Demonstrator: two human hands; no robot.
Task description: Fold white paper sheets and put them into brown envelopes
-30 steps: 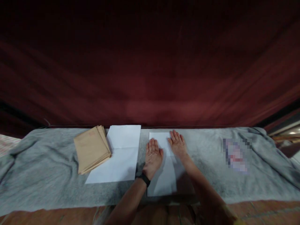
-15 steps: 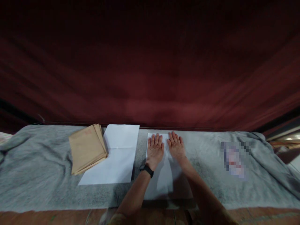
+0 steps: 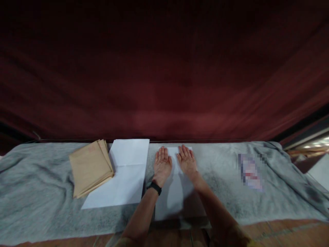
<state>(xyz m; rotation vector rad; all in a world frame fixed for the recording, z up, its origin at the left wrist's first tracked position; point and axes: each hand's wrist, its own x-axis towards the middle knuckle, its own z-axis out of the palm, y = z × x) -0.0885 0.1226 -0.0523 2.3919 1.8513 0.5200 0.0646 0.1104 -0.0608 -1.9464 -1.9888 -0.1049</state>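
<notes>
Both my hands lie flat, fingers stretched out, on a folded white sheet of paper on a grey cloth-covered table. My left hand, with a black band on its wrist, presses the sheet's far left part. My right hand presses its far right part, close beside the left. Neither hand holds anything.
A larger white sheet with a crease lies left of my hands. A stack of tan envelopes overlaps its left edge. A blurred-out small item lies on the cloth at the right. A dark red curtain hangs behind the table.
My left hand slid forward along the folded sheet until it lay level with my right hand at the far edge. The view shifted slightly.
</notes>
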